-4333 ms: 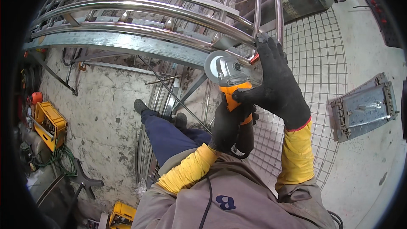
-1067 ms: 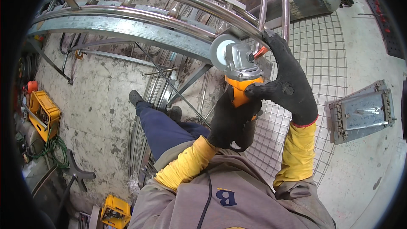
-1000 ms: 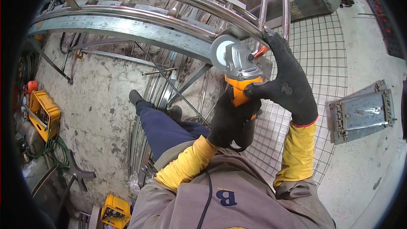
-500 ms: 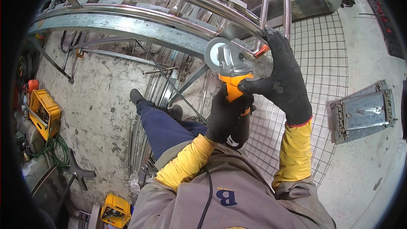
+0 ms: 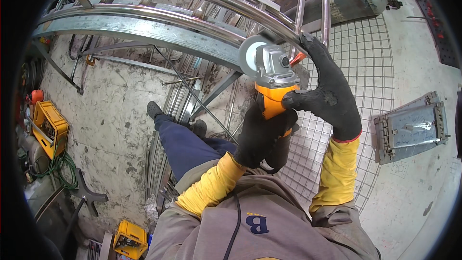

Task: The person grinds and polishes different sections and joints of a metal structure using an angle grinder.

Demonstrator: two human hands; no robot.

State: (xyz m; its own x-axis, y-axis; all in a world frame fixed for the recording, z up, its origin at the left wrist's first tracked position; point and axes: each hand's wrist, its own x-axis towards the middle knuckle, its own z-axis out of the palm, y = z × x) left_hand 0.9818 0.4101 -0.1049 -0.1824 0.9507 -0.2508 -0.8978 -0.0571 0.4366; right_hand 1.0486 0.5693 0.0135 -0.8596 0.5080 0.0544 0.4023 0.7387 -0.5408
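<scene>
My left hand (image 5: 262,135), in a black glove, is wrapped round the orange body of an angle grinder (image 5: 275,97). The grinder's grey metal head points away from me, with a pale disc (image 5: 250,58) on its left side. My right hand (image 5: 332,94), also gloved in black, is spread wide. Its thumb touches the grinder's orange body just below the head, while its fingertips reach up to a shiny metal tube (image 5: 262,13) of the frame. The disc's upper edge is close beneath that tube; whether they touch I cannot tell. An orange-red piece (image 5: 298,58) shows between grinder and right hand.
A galvanized beam (image 5: 139,31) runs below the tubes. A gas cylinder (image 5: 339,2) lies at the far right, beside wire mesh (image 5: 365,67) on the floor. Metal plates (image 5: 411,127) lie farther right. Yellow crates (image 5: 50,127) and a green hose (image 5: 62,168) sit at left.
The grinder has moved a little to the right and down in my left hand. My right hand has shifted slightly right at the wrist, its fingertips staying by the tube.
</scene>
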